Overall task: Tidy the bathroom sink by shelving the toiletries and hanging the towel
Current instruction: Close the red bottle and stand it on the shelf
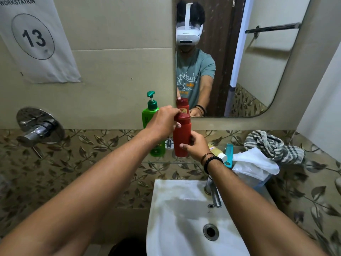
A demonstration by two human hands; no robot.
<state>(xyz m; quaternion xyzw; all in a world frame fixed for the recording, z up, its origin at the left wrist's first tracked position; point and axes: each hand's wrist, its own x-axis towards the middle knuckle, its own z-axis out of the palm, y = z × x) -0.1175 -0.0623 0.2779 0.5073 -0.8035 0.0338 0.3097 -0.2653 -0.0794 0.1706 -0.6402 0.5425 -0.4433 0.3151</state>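
Observation:
Both my hands hold a red bottle (181, 137) upright over the glass shelf (162, 162). My left hand (163, 121) grips its cap from the left, and my right hand (195, 146) wraps its lower body. Just behind it on the shelf stands a green pump bottle (150, 115). A yellowish bottle (216, 151) with a white cap lies on its side to the right, beside a teal comb (229, 155). A striped towel (273, 146) is bunched at the shelf's right end. The towel bar (273, 27) appears only as a reflection in the mirror.
A white sink (184, 215) with a steel tap (215, 193) sits below the shelf. A white plastic bag (256, 164) hangs over a container right of the tap. A mirror (258, 74) is above, a shower valve (39, 126) on the left wall.

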